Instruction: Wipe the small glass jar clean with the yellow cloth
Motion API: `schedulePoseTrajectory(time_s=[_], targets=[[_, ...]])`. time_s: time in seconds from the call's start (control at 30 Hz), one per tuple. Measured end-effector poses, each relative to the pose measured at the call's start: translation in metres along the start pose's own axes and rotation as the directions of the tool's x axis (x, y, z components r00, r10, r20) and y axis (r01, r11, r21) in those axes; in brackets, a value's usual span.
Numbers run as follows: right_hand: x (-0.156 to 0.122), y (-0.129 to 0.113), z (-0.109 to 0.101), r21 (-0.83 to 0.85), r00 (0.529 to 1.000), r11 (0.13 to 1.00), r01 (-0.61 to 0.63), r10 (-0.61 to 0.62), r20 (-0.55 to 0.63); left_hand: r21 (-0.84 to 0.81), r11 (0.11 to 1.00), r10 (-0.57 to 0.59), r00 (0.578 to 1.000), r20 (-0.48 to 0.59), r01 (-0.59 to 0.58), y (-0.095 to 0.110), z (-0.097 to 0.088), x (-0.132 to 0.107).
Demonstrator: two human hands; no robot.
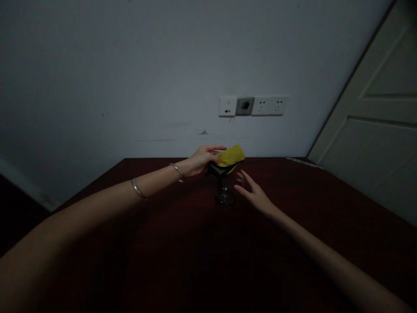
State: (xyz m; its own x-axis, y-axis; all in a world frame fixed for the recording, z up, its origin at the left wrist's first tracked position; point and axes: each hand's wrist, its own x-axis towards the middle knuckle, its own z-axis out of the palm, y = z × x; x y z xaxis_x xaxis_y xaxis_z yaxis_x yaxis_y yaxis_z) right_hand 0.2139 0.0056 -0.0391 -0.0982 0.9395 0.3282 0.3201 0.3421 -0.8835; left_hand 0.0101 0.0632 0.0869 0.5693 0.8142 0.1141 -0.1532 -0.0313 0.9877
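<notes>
A clear glass object with a round base (224,200) stands on the dark red table. Its upper part is a dark, angular piece (220,169); in this dim light I cannot make out what kind of thing it is. Over that piece lies a folded yellow cloth (232,155), pinched by my left hand (203,160) between thumb and fingers from the left. To the right of the glass, my right hand (254,193) is open, its fingers apart and pointing toward the object, with nothing held.
The table (182,243) reaches back to a pale wall (146,78) with scuff marks. A row of sockets and switches (254,106) sits on the wall above the object. A panelled door (374,117) rises at the right, and a thin pale strip (304,162) lies along the table's back right edge.
</notes>
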Motion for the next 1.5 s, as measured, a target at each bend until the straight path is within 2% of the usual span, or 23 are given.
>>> schedulePoseTrajectory(time_s=[0.1,0.23,0.3,0.4,0.5,0.53,0.6,0.7,0.77,0.87,1.0,1.07,1.1,1.17,1.23,1.33,1.5], targets=[[0.017,-0.024,0.004,0.137,1.0,0.99,-0.019,0.017,0.012,-0.044,0.999,0.027,0.999,-0.021,-0.028,-0.009,0.013,-0.009],[0.026,-0.047,0.01,0.231,0.998,0.973,-0.004,0.019,-0.06,-0.104,0.988,0.084,0.969,-0.231,-0.11,-0.027,0.032,-0.017],[0.028,-0.053,0.009,0.236,0.994,0.971,0.017,0.009,-0.107,-0.091,0.986,0.11,0.951,-0.287,-0.142,-0.038,0.038,-0.019],[0.033,-0.059,0.0,0.216,0.988,0.976,0.038,-0.005,-0.151,-0.024,0.974,0.204,0.923,-0.326,-0.224,-0.054,0.035,-0.018],[0.042,-0.062,-0.015,0.173,0.99,0.985,0.022,0.002,-0.141,0.054,0.963,0.265,0.885,-0.382,-0.265,-0.073,0.021,-0.017],[0.044,-0.061,-0.021,0.149,0.994,0.989,0.005,0.012,-0.113,0.085,0.962,0.271,0.886,-0.377,-0.258,-0.081,0.015,-0.017],[0.045,-0.056,-0.03,0.083,0.998,0.996,-0.04,0.044,-0.047,0.152,0.969,0.235,0.916,-0.326,-0.195,-0.095,0.004,-0.02],[0.042,-0.044,-0.04,-0.057,0.993,0.993,-0.103,0.106,0.049,0.218,0.976,0.055,0.974,-0.219,-0.006,-0.113,-0.011,-0.027],[0.037,-0.038,-0.043,-0.167,0.982,0.98,-0.111,0.134,0.132,0.245,0.969,-0.013,0.992,-0.122,0.043,-0.123,-0.02,-0.033],[0.033,-0.04,-0.044,-0.309,0.956,0.951,-0.024,0.112,0.27,0.267,0.962,-0.037,0.998,-0.042,0.047,-0.134,-0.033,-0.038],[0.033,-0.056,-0.036,-0.439,0.918,0.875,0.203,-0.014,0.397,0.259,0.966,-0.005,1.0,0.024,-0.002,-0.145,-0.038,-0.036],[0.035,-0.062,-0.03,-0.525,0.884,0.771,0.361,-0.103,0.456,0.251,0.967,0.033,0.997,0.064,-0.048,-0.148,-0.035,-0.034],[0.037,-0.064,-0.026,-0.566,0.844,0.678,0.468,-0.154,0.514,0.261,0.963,0.047,0.995,0.083,-0.068,-0.148,-0.033,-0.033],[0.04,-0.063,-0.018,-0.599,0.719,0.42,0.682,-0.233,0.655,0.328,0.941,0.051,0.992,0.115,-0.086,-0.148,-0.029,-0.034],[0.044,-0.06,-0.011,-0.566,0.619,0.256,0.784,-0.253,0.743,0.424,0.902,0.036,0.992,0.123,-0.085,-0.148,-0.028,-0.035],[0.049,-0.053,-0.002,-0.523,0.559,0.2,0.828,-0.253,0.789,0.493,0.868,0.02,0.996,0.092,-0.063,-0.149,-0.029,-0.037],[0.055,-0.044,0.001,-0.447,0.458,0.101,0.889,-0.236,0.857,0.496,0.867,0.041,0.998,0.038,-0.054,-0.152,-0.031,-0.035]])
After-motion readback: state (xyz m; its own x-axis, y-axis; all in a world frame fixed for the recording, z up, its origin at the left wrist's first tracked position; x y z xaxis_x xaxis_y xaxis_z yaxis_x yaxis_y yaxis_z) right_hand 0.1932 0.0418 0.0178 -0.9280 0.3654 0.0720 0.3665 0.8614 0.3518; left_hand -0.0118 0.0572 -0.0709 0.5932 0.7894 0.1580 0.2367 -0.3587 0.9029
